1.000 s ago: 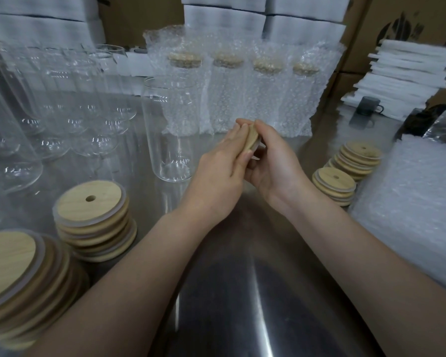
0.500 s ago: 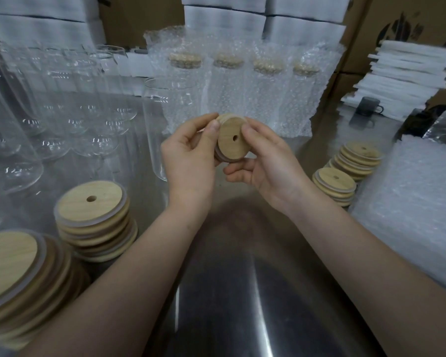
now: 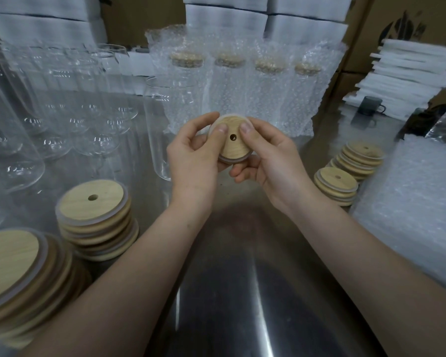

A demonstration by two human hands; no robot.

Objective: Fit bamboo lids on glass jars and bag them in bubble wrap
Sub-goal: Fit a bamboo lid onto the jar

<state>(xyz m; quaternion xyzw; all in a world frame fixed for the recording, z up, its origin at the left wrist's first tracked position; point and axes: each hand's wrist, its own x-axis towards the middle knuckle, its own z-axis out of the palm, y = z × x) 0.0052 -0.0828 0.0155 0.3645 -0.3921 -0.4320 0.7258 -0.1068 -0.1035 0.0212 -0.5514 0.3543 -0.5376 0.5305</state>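
Observation:
A round bamboo lid (image 3: 234,145) with a small centre hole and a pale sealing ring is held above the metal table (image 3: 242,292), its flat face toward me. My left hand (image 3: 195,155) pinches its left edge with the thumb on the face. My right hand (image 3: 268,161) grips the right edge, thumb also on the face. An empty glass jar (image 3: 165,119) stands just behind my left hand. Several lidded jars in bubble wrap bags (image 3: 245,91) stand in a row behind it.
Stacks of bamboo lids lie at the left (image 3: 95,220), the near left corner (image 3: 13,279) and the right (image 3: 350,171). Several empty glass jars (image 3: 49,104) crowd the back left. Bubble wrap sheets (image 3: 417,202) lie at the right. Cardboard boxes stand behind.
The lid has turned from edge-on between my hands to face-on toward me. Both hands have shifted so their thumbs press on the lid's face.

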